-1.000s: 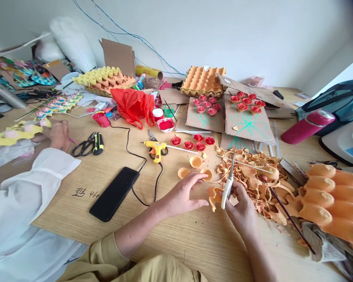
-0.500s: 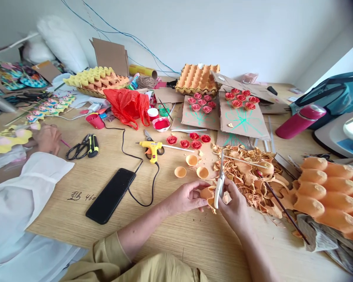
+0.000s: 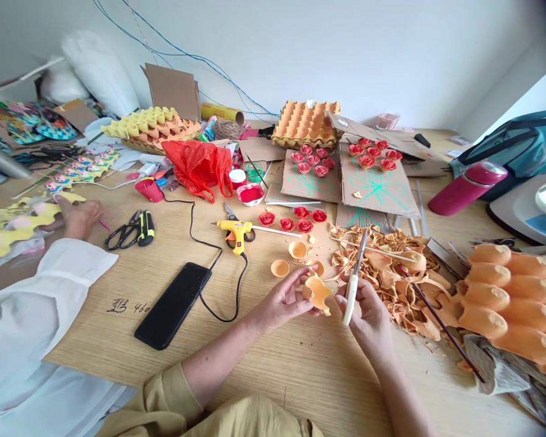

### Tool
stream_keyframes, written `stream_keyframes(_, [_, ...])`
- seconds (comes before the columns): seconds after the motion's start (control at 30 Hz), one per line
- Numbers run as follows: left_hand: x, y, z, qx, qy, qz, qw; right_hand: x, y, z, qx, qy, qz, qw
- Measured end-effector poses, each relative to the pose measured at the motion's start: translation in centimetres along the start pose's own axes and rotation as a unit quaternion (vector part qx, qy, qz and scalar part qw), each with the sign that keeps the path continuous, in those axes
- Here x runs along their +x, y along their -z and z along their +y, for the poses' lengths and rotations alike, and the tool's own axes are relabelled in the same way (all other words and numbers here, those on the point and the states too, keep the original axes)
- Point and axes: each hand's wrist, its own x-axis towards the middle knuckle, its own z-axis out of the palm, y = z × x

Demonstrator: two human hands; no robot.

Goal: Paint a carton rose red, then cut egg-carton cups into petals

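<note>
My left hand (image 3: pixel 284 300) holds an orange egg-carton cup piece (image 3: pixel 317 292) just above the wooden table (image 3: pixel 300 370). My right hand (image 3: pixel 368 315) grips white-handled scissors (image 3: pixel 353 277), blades pointing up and away, beside the piece. A heap of orange carton scraps (image 3: pixel 391 267) lies right behind my right hand. Three trimmed orange cups (image 3: pixel 280 267) sit on the table just beyond my left hand.
A black phone (image 3: pixel 173 305) on a cable and a yellow glue gun (image 3: pixel 236 230) lie to the left. Red paper roses (image 3: pixel 295 220) and cardboard sheets (image 3: pixel 375 185) sit behind. An orange egg tray (image 3: pixel 514 297) is at right. Another person's hand (image 3: pixel 79 215) and white sleeve (image 3: pixel 36 315) are at left.
My left hand picked up the orange cup piece from near the scraps and lifted it. The scissors moved off the piece and tilted to the right.
</note>
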Motion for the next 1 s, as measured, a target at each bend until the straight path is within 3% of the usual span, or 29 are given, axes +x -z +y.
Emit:
stream_keyframes(0.33, [-0.2,0.4,-0.6,-0.091,0.021,0.002,0.996,-0.2,-0.4,0.0,0.02,-0.001,-0.04,0.999])
stream_keyframes(0.67, [0.1,1.0,0.9,-0.268,0.069,0.023,0.961,-0.4,-0.2,0.1,-0.052,0.009,-0.077,0.996])
stream_keyframes(0.83, [-0.2,1.4,1.5,-0.311,0.066,0.046,0.947,-0.5,-0.5,0.2,-0.131,0.054,-0.078,0.987])
stream_keyframes(1.0, [-0.4,1.7,2.0,-0.344,0.064,0.004,0.937,-0.4,-0.5,0.4,-0.153,0.093,-0.078,0.981])
